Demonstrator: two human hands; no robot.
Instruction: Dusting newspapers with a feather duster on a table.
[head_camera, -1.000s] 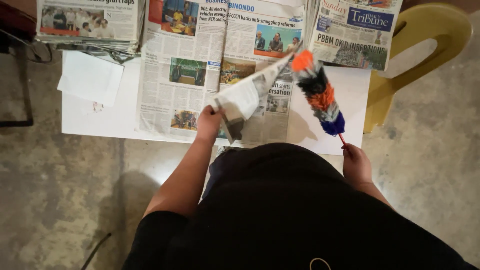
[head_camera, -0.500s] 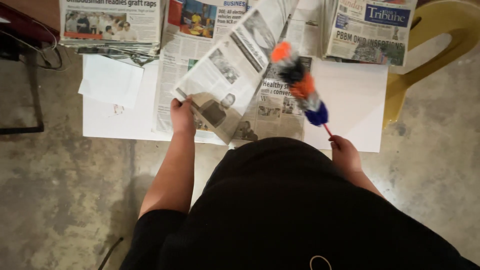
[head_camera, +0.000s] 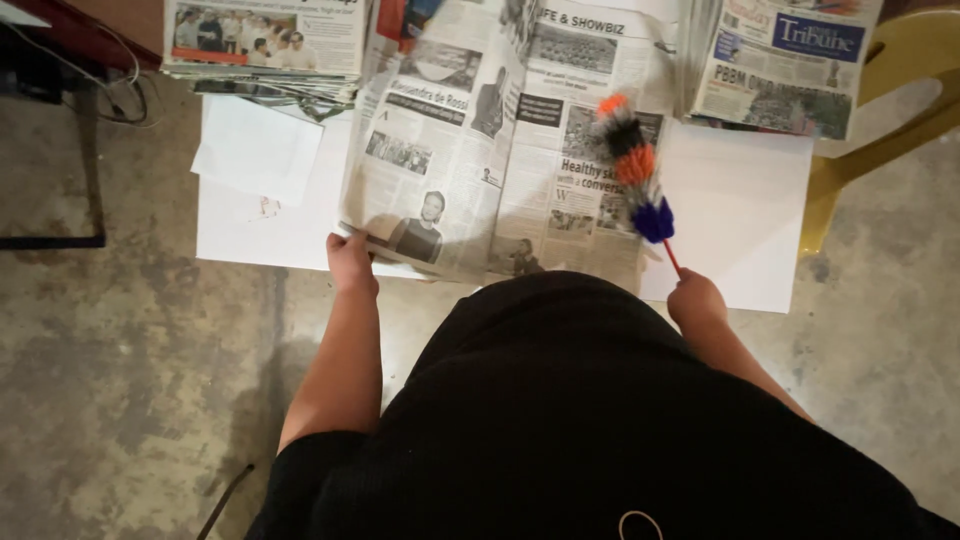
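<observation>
The newspaper (head_camera: 480, 160) page, lifted a moment ago, now lies flat; the left hand (head_camera: 350, 262) pinches its corner, the right hand (head_camera: 695, 300) grips a duster (head_camera: 632, 165).

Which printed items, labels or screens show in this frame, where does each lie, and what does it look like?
Open newspaper: centre of white table, black text, small photos; left hand grips its near-left edge.
Newspaper stack: far left, folded, wide colour photo on top.
Folded newspaper: far right, blue masthead block.
Blank white sheet: left, unprinted.
No screens.
Right hand holds a striped duster over the open newspaper.
</observation>
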